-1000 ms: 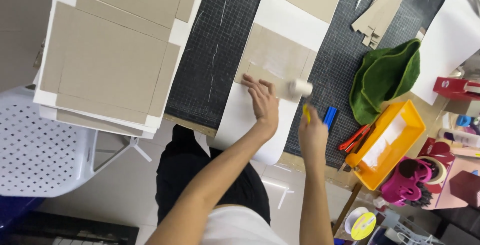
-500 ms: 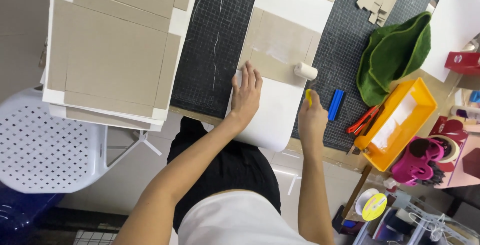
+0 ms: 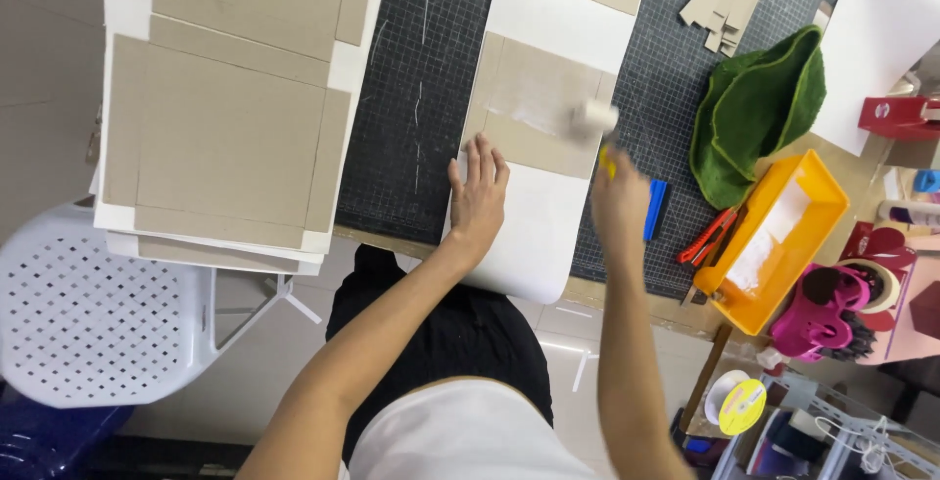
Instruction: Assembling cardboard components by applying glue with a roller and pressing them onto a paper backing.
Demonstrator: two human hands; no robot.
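Right hand point(image 3: 619, 196) is clenched around the yellow handle of a small white foam roller point(image 3: 593, 118), which rests on a grey cardboard panel point(image 3: 534, 98) lying over a long white paper sheet point(image 3: 534, 235); left hand point(image 3: 478, 196) presses flat, fingers spread. Uneven pressure could shift the panel or wrinkle the sheet
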